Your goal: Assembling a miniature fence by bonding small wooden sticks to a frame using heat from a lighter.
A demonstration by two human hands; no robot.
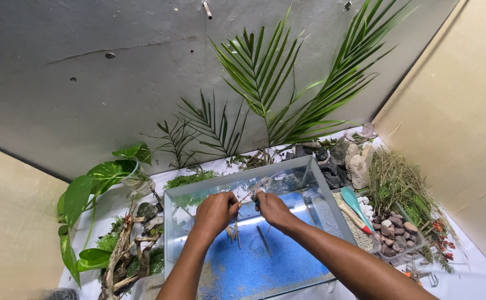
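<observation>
Holding twig (248, 195) over glass tank (315, 183)

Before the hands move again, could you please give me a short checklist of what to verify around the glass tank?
1. Left hand closed on the thin twig: ok, fingers pinch it above the tank.
2. Right hand has a grip on the same twig: cannot tell, its fingertips are hidden.
3. Blue sand covers the floor of the glass tank: not ok, a grey patch shows near the front left.
4. Slim dark tool lying on the sand is apart from both hands: ok.
5. Tray of pebbles and teal scoop sit just right of the tank: ok.
</observation>
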